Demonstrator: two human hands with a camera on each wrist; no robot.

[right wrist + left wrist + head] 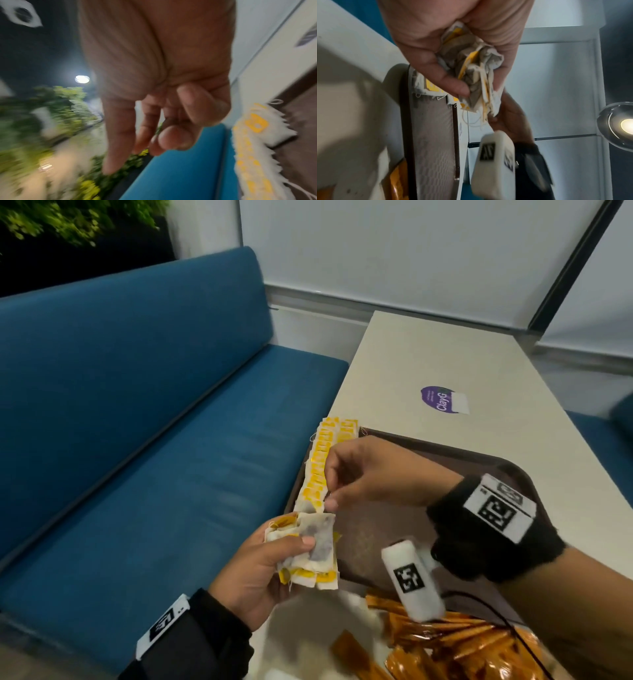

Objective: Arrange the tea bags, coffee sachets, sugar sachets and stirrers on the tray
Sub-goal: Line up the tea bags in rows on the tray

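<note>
1. Over the left edge of the brown tray (pixel 445 453), both hands are up and busy, and the tray itself lies flat on the pale tabletop (pixel 445 350).
2. The left hand (pixel 255 573) has its grip clamped on a stack of tea bags (pixel 310 553), thumb pressed across the top bag and fingers curled underneath; the left wrist view shows the same bundle (pixel 471 70) crumpled in the palm with yellow tags and loose strings hanging out.
3. The right hand (pixel 370 474) hovers just beyond that stack, fingers curled, thumb and forefinger drawn close together. Whether that grip is pinching a bag or a string, you cannot tell; the right wrist view is blurred and shows only the curled fingers (pixel 173 136) with nothing plainly between them.
4. A long row of tea bags (pixel 323 463) with yellow tags already lies along the tray's left rim, overlapping one another from the far corner towards the near side; the right wrist camera catches it too (pixel 248 142).
5. Near the bottom edge, orange sachets (pixel 455 645) sit in a loose heap on the tabletop, just in front of the tray.
6. A purple sticker (pixel 442 400) marks the tabletop beyond the tray, and a blue bench seat (pixel 164 440) runs along the left.
</note>
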